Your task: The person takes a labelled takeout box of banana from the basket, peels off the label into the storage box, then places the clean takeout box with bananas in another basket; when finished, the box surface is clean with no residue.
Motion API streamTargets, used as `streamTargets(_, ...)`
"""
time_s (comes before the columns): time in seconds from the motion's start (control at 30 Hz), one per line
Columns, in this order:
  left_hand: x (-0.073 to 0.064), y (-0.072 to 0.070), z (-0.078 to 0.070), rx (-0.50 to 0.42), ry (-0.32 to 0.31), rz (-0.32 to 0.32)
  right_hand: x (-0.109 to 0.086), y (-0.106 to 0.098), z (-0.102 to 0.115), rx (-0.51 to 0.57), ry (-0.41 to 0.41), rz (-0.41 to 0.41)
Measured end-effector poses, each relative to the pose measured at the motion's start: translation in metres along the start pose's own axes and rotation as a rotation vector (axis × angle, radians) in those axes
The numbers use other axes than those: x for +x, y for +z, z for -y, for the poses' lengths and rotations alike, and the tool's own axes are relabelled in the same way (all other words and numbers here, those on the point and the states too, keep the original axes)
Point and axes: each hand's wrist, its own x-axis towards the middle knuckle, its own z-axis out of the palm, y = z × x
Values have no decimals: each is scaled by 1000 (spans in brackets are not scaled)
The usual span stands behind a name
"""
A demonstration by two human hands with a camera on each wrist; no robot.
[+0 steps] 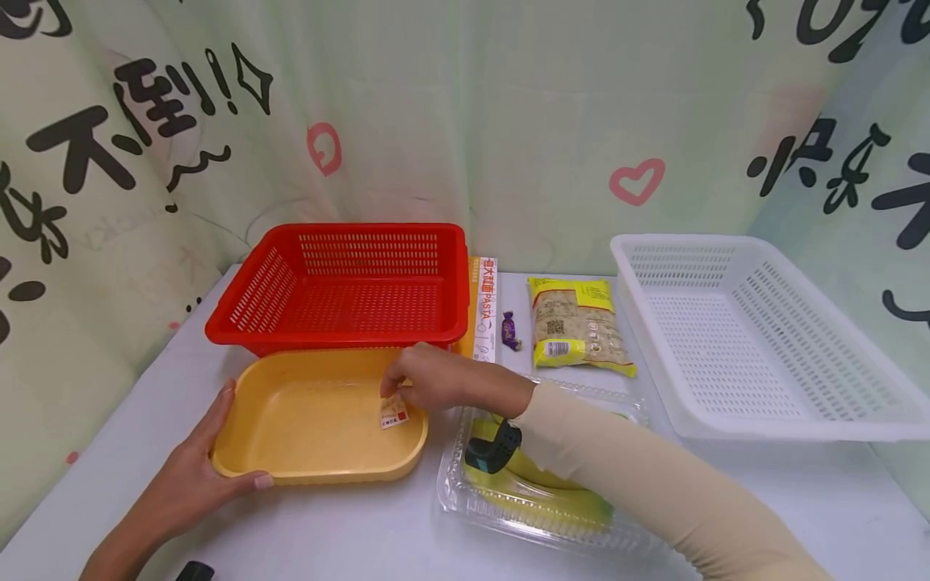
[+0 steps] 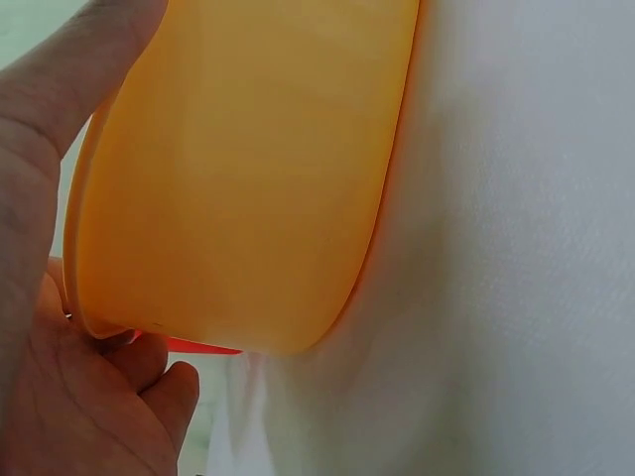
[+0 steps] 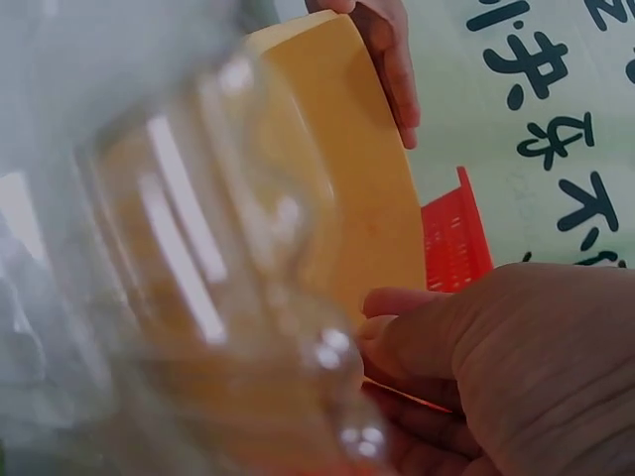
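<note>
A yellow oblong plastic basin (image 1: 312,420) sits on the table in the head view. My left hand (image 1: 199,472) holds its left end, thumb along the near rim and fingers at the far-left corner; the left wrist view shows the basin's outer wall (image 2: 248,178) between thumb and fingers. Over the basin's right end, my right hand (image 1: 429,379) pinches a small packet (image 1: 393,411) with red print, which hangs below the fingertips inside the rim. In the right wrist view the right hand (image 3: 496,367) has thumb and forefinger together by the basin edge, and the packet is hidden there.
Behind the basin stands a red basket (image 1: 349,311). A pasta package (image 1: 485,307), a purple wrapped candy (image 1: 510,331) and a yellow-and-brown bag (image 1: 581,323) lie beside it. A clear plastic box (image 1: 465,504) with bananas lies under the right forearm. A white basket (image 1: 741,355) stands right.
</note>
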Motion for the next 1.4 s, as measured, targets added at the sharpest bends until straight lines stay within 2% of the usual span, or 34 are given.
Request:
streamTargets(0.4,0,1,1,1,-18,9,0,-5,0,-74,-40,-39)
streamTargets(0.67,-1,0,0,1,-8,3,-9,-13,-2,37,-12,-47)
streamTargets(0.93,0,-1,-1,18,-27,27,-28,-26,-7,162,26,-67)
streamTargets(1.13,2,-1,-1,16,-34,30,-48,-37,-11,151,11,-117)
streamTargets(1.3,1,-3,-3,18,0,24,-66,-43,-16,143,-30,-153)
streamTargets(1.4,0,-6,-6,26,49,-3,-77,-45,-17,147,-53,-174)
